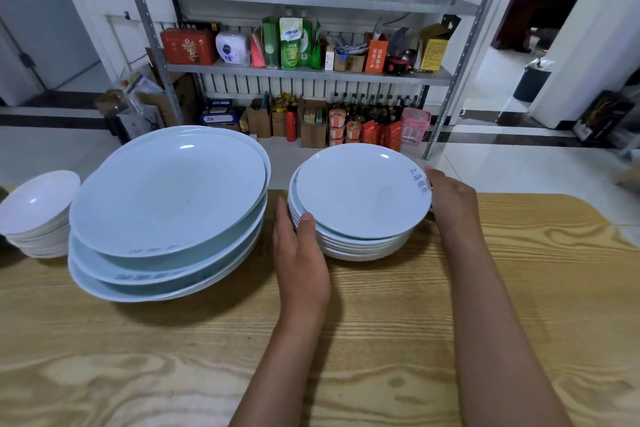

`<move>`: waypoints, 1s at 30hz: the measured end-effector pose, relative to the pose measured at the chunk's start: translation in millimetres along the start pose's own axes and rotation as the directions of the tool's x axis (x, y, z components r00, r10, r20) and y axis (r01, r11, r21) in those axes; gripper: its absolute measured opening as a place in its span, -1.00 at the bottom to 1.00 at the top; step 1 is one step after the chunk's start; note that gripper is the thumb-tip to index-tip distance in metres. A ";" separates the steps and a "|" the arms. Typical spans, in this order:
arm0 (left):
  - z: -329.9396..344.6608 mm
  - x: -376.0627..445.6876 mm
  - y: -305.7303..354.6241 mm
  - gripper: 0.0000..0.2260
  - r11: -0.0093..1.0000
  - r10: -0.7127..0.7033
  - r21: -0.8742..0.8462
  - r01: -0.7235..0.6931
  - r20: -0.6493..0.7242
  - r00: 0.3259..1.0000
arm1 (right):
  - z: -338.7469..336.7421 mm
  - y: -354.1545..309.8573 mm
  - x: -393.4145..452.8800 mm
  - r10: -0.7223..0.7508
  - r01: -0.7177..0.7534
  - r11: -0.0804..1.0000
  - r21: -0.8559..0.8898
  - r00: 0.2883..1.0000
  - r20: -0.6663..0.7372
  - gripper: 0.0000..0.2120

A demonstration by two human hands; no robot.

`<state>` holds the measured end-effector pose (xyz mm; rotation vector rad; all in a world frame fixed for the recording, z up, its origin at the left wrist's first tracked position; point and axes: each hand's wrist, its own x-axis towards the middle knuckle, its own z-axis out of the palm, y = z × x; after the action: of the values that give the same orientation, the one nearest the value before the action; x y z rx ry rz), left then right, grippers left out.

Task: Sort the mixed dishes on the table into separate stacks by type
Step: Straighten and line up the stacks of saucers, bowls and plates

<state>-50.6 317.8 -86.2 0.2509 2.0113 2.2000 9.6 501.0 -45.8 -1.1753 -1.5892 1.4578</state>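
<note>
Three stacks of white dishes stand on the wooden table (381, 340). A stack of several medium plates (360, 194) is at the centre right, its top plate sitting slightly askew. My left hand (301, 253) holds the stack's left side, thumb on the rim. My right hand (450, 198) holds its right rim. A stack of large shallow bowls (166, 191) is at the left of centre. Small bowls (38, 204) are stacked at the far left edge.
A metal shelf rack (311, 73) with boxes, bottles and packets stands behind the table on a white tiled floor. A dark bin (531, 81) sits in the doorway at the right. The table's right end curves off near the frame edge.
</note>
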 end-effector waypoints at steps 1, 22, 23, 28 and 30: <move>0.0 0.1 0.1 -0.55 1.000 -0.001 0.003 0.001 -0.002 1.000 | -1.0 0.1 0.9 0.001 -0.001 1.000 0.005 1.000 -0.001 -0.68; -2.3 -0.4 -3.7 -0.53 0.996 0.044 0.074 -0.054 0.127 0.991 | 8.2 0.0 -6.6 0.010 -0.012 1.000 0.012 0.985 0.170 -0.60; -2.0 -0.7 -3.8 -0.53 0.995 0.044 0.079 -0.055 0.131 0.990 | 8.1 0.0 -6.0 0.005 -0.006 1.000 0.008 0.987 0.163 -0.61; -0.8 -1.1 -4.8 -0.52 0.993 0.037 0.103 -0.052 0.143 0.989 | 15.2 3.2 -4.8 -0.050 0.056 0.998 -0.042 0.990 0.129 -0.62; -0.7 -1.1 -3.8 -0.52 0.991 0.031 0.125 -0.050 0.150 0.988 | 16.7 2.6 -6.1 -0.072 0.081 0.994 -0.066 0.988 0.139 -0.61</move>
<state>-49.7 317.2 -90.1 0.4607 2.0847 2.0113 -2.9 489.0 -50.2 -1.0615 -1.7728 1.4688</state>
